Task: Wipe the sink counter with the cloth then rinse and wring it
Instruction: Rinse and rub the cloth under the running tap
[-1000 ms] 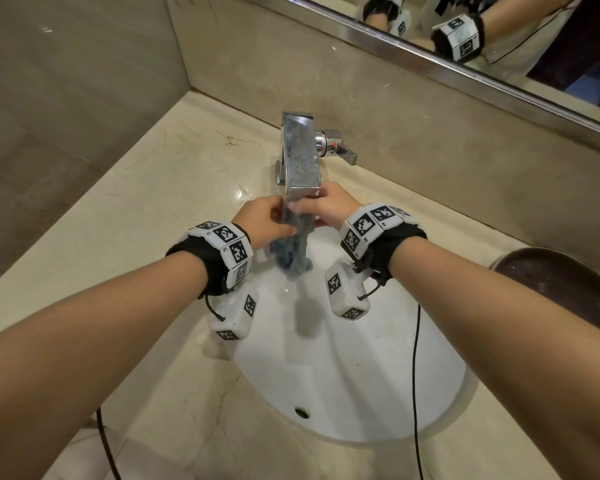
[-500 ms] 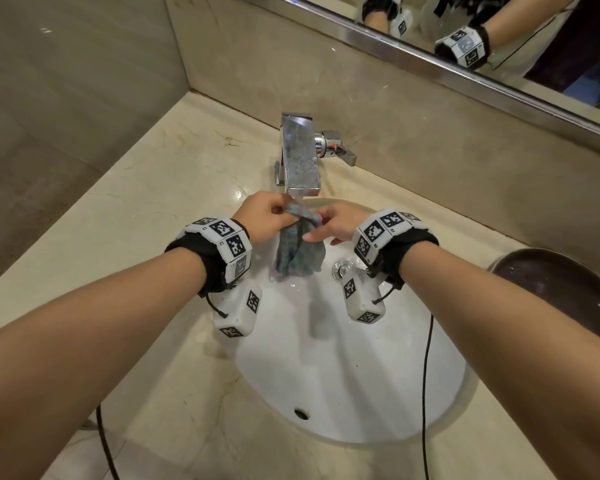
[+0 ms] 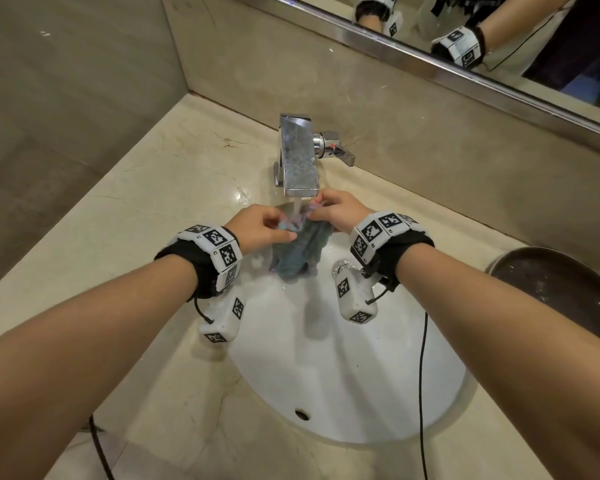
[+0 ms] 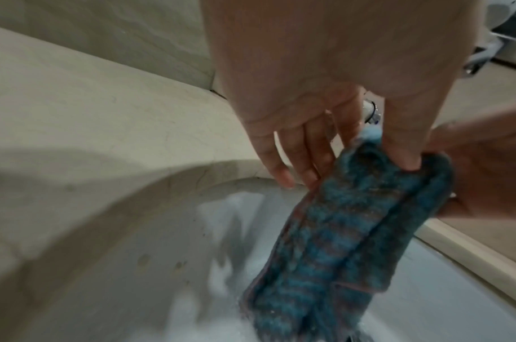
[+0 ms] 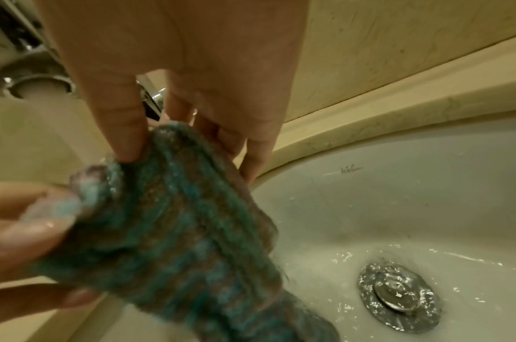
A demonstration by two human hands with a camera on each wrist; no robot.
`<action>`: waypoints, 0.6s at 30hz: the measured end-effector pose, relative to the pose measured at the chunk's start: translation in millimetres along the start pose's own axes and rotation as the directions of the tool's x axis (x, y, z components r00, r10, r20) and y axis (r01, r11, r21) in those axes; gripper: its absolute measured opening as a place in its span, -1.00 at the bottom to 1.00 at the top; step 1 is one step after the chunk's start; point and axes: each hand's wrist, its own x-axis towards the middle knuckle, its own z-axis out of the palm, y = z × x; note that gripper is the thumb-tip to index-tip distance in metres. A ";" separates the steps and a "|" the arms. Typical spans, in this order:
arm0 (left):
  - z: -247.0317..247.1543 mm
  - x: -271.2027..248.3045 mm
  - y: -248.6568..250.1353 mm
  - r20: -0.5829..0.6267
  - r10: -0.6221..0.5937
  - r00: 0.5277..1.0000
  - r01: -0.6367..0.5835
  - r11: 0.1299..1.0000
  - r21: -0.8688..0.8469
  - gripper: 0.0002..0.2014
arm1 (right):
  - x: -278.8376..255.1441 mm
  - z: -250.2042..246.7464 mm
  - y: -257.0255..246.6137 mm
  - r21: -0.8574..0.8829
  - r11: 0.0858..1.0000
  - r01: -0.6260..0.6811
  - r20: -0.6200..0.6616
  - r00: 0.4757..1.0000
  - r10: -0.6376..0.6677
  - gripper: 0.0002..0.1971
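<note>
A wet teal and grey cloth [image 3: 298, 252] hangs over the white sink basin [image 3: 343, 375], right under the chrome tap [image 3: 298, 161]. Water runs from the tap onto the cloth's top edge. My left hand [image 3: 262, 226] pinches the cloth's upper left edge between thumb and fingers, and my right hand [image 3: 336, 209] pinches its upper right edge. In the left wrist view the thumb presses into the cloth [image 4: 353, 231]. The right wrist view shows the cloth [image 5: 174, 231] held over the basin, with my left hand's fingertips [image 5: 39, 222] on its left edge.
The beige marble counter [image 3: 146, 209] surrounds the basin. A dark bowl [image 3: 561, 289] sits at the right edge. The drain [image 5: 400, 293] lies wet below the cloth. A mirror [image 3: 499, 39] runs along the back wall. The tap's side handle [image 3: 336, 150] points right.
The cloth has been spread wider between both hands and raised up under the spout. My right hand has moved up towards the tap, and water now runs onto the cloth.
</note>
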 end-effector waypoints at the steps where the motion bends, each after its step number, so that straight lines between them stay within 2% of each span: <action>1: 0.8 -0.9 0.2 -0.007 -0.010 1.000 0.010 0.999 0.033 -0.80 | -0.8 0.5 -2.2 0.020 1.000 0.020 0.005 1.000 -0.020 -0.84; 2: 1.6 -0.6 -0.1 -0.032 -0.017 0.999 0.019 0.997 0.070 -0.76 | -1.5 1.4 -4.1 0.050 0.998 0.040 0.020 0.999 -0.041 -0.91; 5: 2.5 3.1 -1.4 -0.086 -0.021 0.996 0.033 0.990 0.136 -0.55 | -4.3 4.4 -9.5 0.121 0.989 0.090 0.026 0.995 -0.094 -0.73; 8: 3.9 5.9 1.6 -0.062 0.006 0.998 0.001 0.995 0.099 -0.38 | -5.3 4.6 -14.1 0.146 0.986 0.084 0.051 0.994 -0.092 -0.68; 10: 4.8 6.1 4.9 -0.087 0.029 0.996 -0.019 0.994 0.110 -0.45 | -8.1 3.6 -17.0 0.122 0.989 0.078 0.069 0.994 -0.087 -0.70; 14: 2.7 7.8 11.5 -0.176 0.066 0.982 -0.024 0.973 0.232 -0.74 | -7.2 1.6 -15.3 -0.001 0.998 0.069 0.071 0.995 -0.069 -0.71; 18: -0.2 7.9 13.6 -0.182 0.085 0.980 -0.073 0.995 0.075 -0.77 | -2.7 -3.0 -5.7 -0.287 0.958 0.026 0.134 0.991 0.013 -0.55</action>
